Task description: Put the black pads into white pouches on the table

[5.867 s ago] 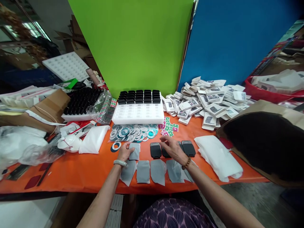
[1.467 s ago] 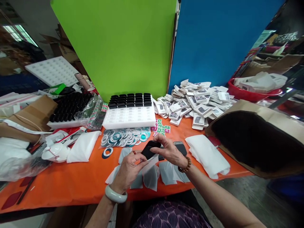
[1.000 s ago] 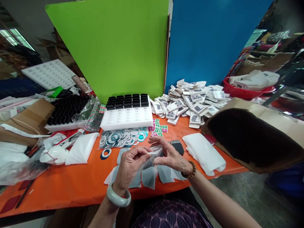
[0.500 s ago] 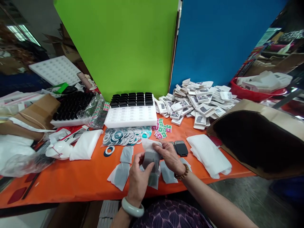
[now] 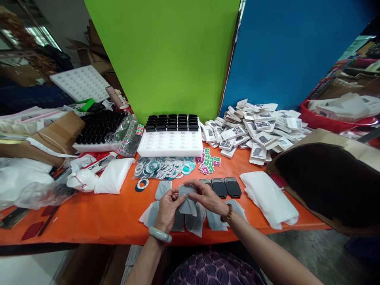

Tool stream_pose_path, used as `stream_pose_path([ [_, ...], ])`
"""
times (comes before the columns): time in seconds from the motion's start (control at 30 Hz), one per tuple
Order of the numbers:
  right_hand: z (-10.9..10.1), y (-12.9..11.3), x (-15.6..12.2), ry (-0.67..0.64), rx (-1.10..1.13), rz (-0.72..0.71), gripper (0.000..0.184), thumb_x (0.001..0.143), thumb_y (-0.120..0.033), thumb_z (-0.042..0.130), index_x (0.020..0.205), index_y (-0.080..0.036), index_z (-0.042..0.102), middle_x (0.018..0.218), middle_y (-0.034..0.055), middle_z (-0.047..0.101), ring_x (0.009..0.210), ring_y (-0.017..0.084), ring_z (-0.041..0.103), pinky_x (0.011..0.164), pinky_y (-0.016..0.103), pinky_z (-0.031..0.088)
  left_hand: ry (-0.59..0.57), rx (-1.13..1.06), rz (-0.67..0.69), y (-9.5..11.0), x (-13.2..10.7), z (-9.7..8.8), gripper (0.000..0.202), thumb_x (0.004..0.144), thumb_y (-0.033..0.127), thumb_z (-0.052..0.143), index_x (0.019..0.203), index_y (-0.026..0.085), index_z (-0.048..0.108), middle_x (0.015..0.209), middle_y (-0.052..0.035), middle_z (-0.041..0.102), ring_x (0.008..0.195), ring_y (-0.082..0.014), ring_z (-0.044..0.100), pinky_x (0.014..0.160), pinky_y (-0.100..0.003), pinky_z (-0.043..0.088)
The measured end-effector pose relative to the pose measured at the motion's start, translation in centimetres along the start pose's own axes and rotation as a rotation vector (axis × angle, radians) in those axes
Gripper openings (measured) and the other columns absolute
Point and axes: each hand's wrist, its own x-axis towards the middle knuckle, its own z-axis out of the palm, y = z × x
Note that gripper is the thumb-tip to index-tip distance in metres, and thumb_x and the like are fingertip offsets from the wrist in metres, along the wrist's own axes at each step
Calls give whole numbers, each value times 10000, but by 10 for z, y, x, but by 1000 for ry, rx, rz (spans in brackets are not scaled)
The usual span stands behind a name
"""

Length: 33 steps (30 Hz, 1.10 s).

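Observation:
Between my two hands is a flat dark rectangular piece in a thin translucent white sleeve (image 5: 187, 207), held above the front of the orange table. My left hand (image 5: 166, 209) pinches its left side, thumb on the face. My right hand (image 5: 208, 196) grips its upper right, with fingers over the top edge. Under and around the hands lie several more sleeved pieces, one sleeve (image 5: 163, 189) behind my left hand and another (image 5: 216, 220) below my right wrist. Beyond my right hand is a row of bare black flat pieces (image 5: 219, 187), partly covered by the hand.
A white foam tray (image 5: 170, 145) with black pieces stands behind a bag of ring stickers (image 5: 162, 168). Small white boxes (image 5: 258, 130) are heaped at back right. A stack of white sleeves (image 5: 268, 200) lies right, beside an open carton (image 5: 323, 182). Green and blue panels rise behind.
The sleeve's loose white upper end, raised before, no longer stands up; the sleeved piece looks shorter in my hands. My right hand has shifted, showing more black pieces. The view has turned slightly left.

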Motion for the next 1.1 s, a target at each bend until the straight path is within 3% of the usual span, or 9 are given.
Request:
stream_pose_path([
  [0.13,9,32,27,74,105,175,300,792,-276,548,1077,-195,500,821,-2,549,661,135,518,591,256,448,98,64,42,-2,13,-16,649,587,385,808,1111,179,485,881,-31,682,697,-146,669,668,-278,530],
  [0.27,15,45,57,67,-193,243,280,789,-247,525,1054,-205,446,713,-49,453,599,123,464,538,229,401,210,267,133,2,18,-35,584,657,425,747,1119,155,514,1160,-162,631,928,-212,680,777,-318,539],
  [0.47,28,46,80,1,-411,222,248,744,-122,573,959,-195,473,830,4,527,749,165,518,653,271,425,257,438,177,3,19,-47,528,647,444,722,1047,141,559,1145,-177,650,939,-230,684,809,-341,531],
  [0.57,31,35,74,6,-511,192,272,756,-108,609,1001,-173,510,1011,82,544,895,208,533,767,320,438,238,487,183,2,21,-43,502,631,469,712,990,143,583,1105,-158,672,904,-236,690,768,-332,538],
  [0.67,21,22,57,61,-623,128,339,796,-214,656,1105,-179,520,1162,122,504,1014,247,519,854,363,436,227,576,162,4,24,-38,516,631,501,692,997,150,596,1065,-138,689,844,-240,695,683,-309,544],
  [0.77,-11,17,28,214,-685,14,302,874,-300,588,1146,-186,526,1154,108,522,1018,234,532,865,350,444,184,615,117,6,29,-32,536,625,519,689,1027,174,603,978,-102,713,849,-256,693,661,-309,551],
  [0.87,-65,20,-19,441,-705,27,164,923,-258,500,1047,-187,580,1056,83,583,965,206,552,864,324,433,145,616,108,9,31,-19,536,593,528,702,995,183,624,956,-88,721,851,-260,694,700,-322,562],
  [0.97,-127,29,-74,620,-839,207,157,915,-193,469,918,-175,626,964,99,623,931,223,555,859,345,402,93,612,86,9,29,0,556,577,543,704,992,178,635,912,-82,730,837,-264,697,717,-336,567],
  [1.1,-185,47,-127,660,-1063,472,189,884,-154,477,904,-160,664,989,109,632,956,245,534,847,357,349,13,589,136,2,28,27,553,578,559,702,962,164,649,984,-106,724,904,-270,688,754,-336,565],
])
